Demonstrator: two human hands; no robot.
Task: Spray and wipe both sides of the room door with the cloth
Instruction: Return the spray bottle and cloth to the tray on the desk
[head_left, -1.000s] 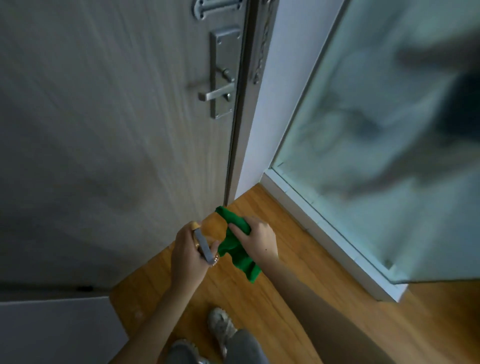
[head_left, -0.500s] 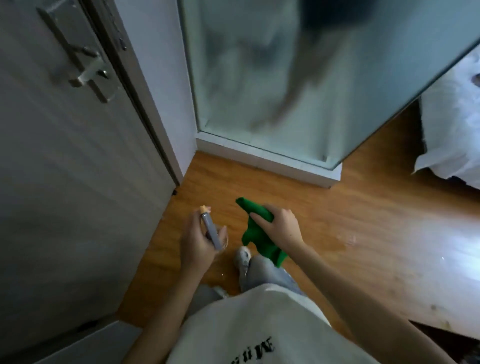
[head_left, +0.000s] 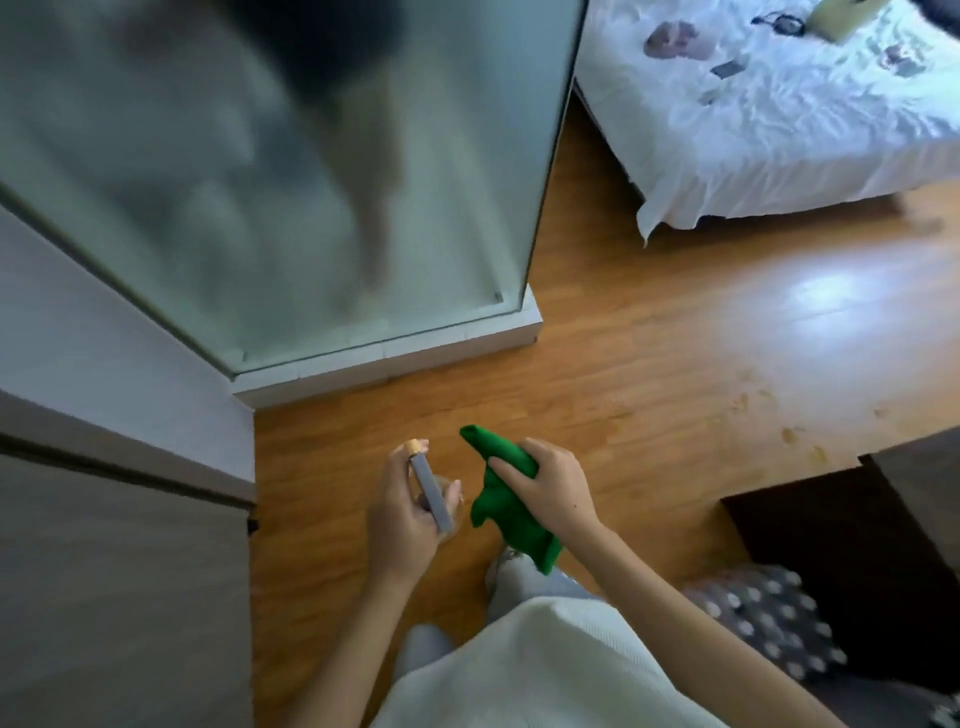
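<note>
Swinging away from the door, my view has turned right over the last second: the handle and lock plate that filled the upper frame are gone, and only a plain grey slab of the door (head_left: 119, 597) remains at the near left edge, with the frosted glass partition (head_left: 270, 171) now ahead and a bed with white sheets (head_left: 769, 119) at the far right. Both hands have kept their hold through the turn and sit low over the wooden floor (head_left: 649, 374), close together but not touching. My left hand (head_left: 402, 514) is curled round the small spray bottle (head_left: 431, 491), its pale cap pointing up and away from me. My right hand (head_left: 556, 486) grips the green cloth (head_left: 506, 499), bunched, with one end poking up to the left and the rest hanging below the fist. A dark cabinet (head_left: 831, 545) and a spotted cushion (head_left: 763, 618) lie at the near right. I read this as a break from the face I was working on; nothing is aimed at the door now. Whether that side is finished I cannot tell. For the other side, I would judge that I must turn back, open the door and step round it.
</note>
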